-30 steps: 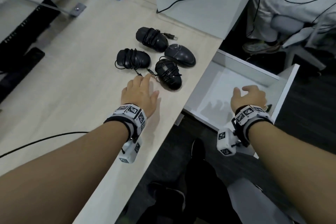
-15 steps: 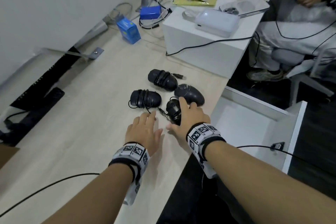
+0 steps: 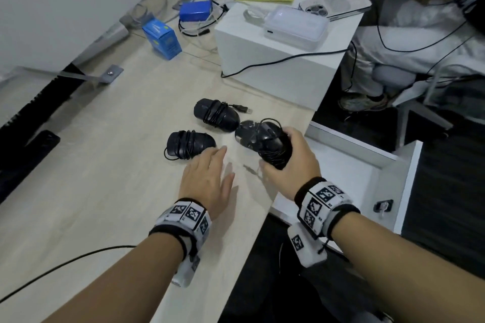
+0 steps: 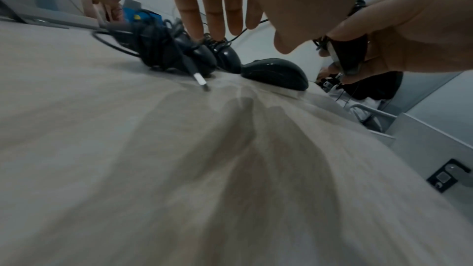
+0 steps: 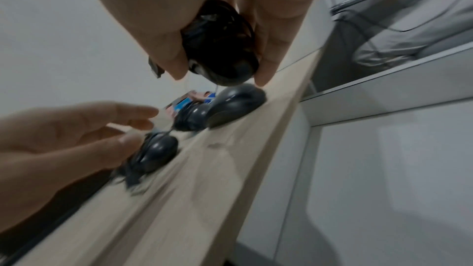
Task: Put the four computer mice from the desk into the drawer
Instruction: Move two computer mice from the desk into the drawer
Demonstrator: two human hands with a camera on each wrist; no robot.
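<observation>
My right hand (image 3: 286,162) grips a black cord-wrapped mouse (image 3: 275,151) lifted just above the desk's right edge; the right wrist view shows that mouse (image 5: 220,48) between thumb and fingers. Under it lies a bare black mouse (image 3: 246,135). Two more cord-wrapped mice lie on the wooden desk (image 3: 105,178): one at the back (image 3: 216,114), one to the left (image 3: 190,144). My left hand (image 3: 207,176) hovers flat with straight fingers, fingertips next to the left mouse. The white drawer (image 3: 351,181) stands pulled out to the right of the desk.
A white box (image 3: 275,60) with a pale device and a phone on top stands behind the mice. A blue carton (image 3: 162,39) and cables lie at the back left. A black cable (image 3: 65,262) crosses the near desk. Another person sits at the far right.
My right hand came from the drawer to the mice, took the nearest cord-wrapped mouse and lifted it off the desk. The left hand stayed near the left mouse.
</observation>
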